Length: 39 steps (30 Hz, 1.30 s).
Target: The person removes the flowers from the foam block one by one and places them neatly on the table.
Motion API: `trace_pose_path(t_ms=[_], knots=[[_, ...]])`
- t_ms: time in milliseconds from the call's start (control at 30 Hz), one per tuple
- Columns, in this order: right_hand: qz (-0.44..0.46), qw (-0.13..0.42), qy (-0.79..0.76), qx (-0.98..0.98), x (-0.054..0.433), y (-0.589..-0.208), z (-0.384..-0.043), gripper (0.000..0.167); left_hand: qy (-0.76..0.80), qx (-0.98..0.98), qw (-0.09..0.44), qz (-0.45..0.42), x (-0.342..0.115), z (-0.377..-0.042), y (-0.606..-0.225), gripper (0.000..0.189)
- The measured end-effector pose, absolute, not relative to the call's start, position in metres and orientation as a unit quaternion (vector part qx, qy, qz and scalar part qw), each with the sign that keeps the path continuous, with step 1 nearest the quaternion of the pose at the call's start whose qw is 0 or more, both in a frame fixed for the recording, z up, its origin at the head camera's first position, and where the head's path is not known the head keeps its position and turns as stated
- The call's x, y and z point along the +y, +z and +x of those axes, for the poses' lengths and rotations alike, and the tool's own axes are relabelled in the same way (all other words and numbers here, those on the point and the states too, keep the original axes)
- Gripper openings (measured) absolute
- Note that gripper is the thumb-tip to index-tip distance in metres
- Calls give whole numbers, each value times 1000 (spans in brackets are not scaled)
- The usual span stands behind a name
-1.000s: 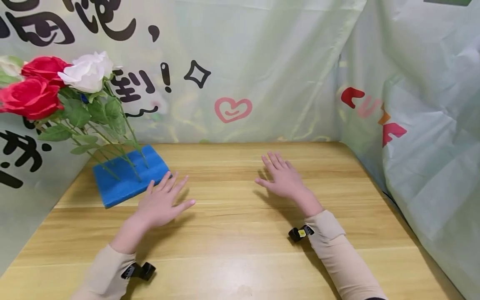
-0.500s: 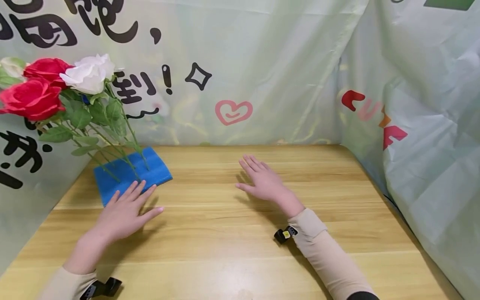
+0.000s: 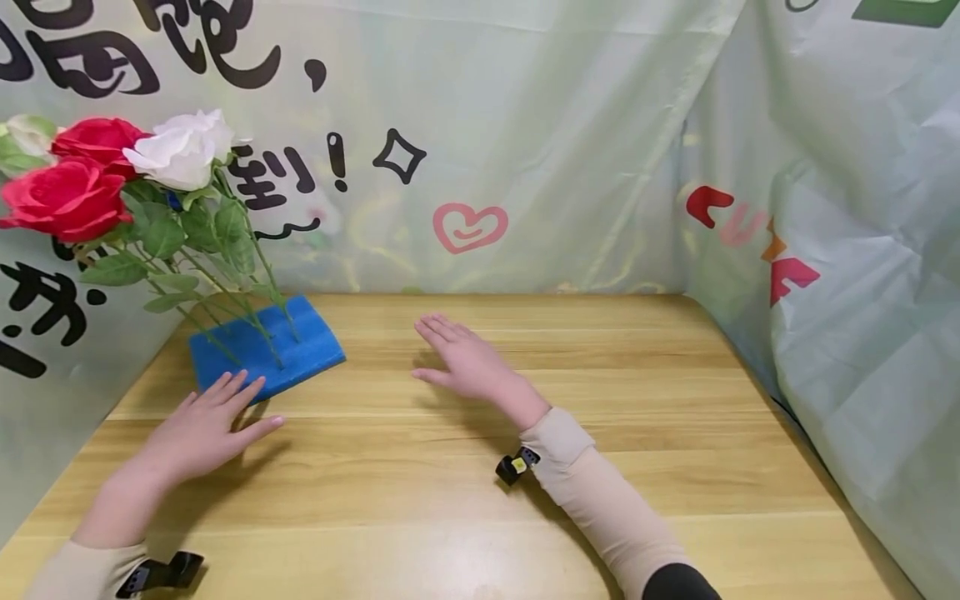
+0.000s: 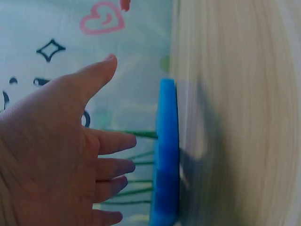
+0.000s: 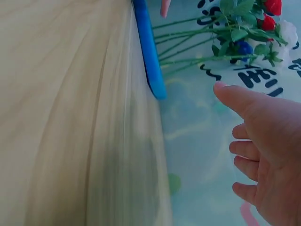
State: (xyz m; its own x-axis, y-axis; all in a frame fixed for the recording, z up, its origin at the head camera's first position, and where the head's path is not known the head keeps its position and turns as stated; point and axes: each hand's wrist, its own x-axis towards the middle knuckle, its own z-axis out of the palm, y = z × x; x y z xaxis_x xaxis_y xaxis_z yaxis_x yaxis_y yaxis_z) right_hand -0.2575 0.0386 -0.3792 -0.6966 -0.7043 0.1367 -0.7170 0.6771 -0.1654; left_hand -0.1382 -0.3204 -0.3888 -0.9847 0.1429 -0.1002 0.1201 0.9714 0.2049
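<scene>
A blue flat block (image 3: 318,354) lies on the table's left side, and several artificial roses stand in it by thin green stems. A red rose (image 3: 67,200) and a white rose (image 3: 182,150) lean to the left. My left hand (image 3: 198,433) hovers by the block's near edge with fingers spread, holding nothing; in the left wrist view that hand (image 4: 61,141) stays apart from the block (image 4: 167,150). To the right of the block my right hand (image 3: 472,362) is over the table, fingers extended. The right wrist view has this hand (image 5: 268,146) holding nothing.
The wooden table (image 3: 465,467) carries the block. A printed cloth (image 3: 570,150) hangs behind it, and another cloth sheet (image 3: 862,333) hangs along the right edge. A dark cable (image 3: 787,412) runs beside that edge.
My left hand has moved left and slightly nearer to me, along the block's front. My right hand has moved left toward the block. The roses and block have stayed put.
</scene>
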Motion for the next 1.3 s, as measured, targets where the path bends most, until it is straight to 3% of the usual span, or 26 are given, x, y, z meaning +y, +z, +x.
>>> trace_pose_path(t_ms=[733,1300], knots=[[486,22,191,-853,-58,-390,-275,57,130,986,85,63,-356,-143,-405,86],[455,-60,310,-833,-126,-402,-285,50,121,987,88,52,-359,-142,-407,88]])
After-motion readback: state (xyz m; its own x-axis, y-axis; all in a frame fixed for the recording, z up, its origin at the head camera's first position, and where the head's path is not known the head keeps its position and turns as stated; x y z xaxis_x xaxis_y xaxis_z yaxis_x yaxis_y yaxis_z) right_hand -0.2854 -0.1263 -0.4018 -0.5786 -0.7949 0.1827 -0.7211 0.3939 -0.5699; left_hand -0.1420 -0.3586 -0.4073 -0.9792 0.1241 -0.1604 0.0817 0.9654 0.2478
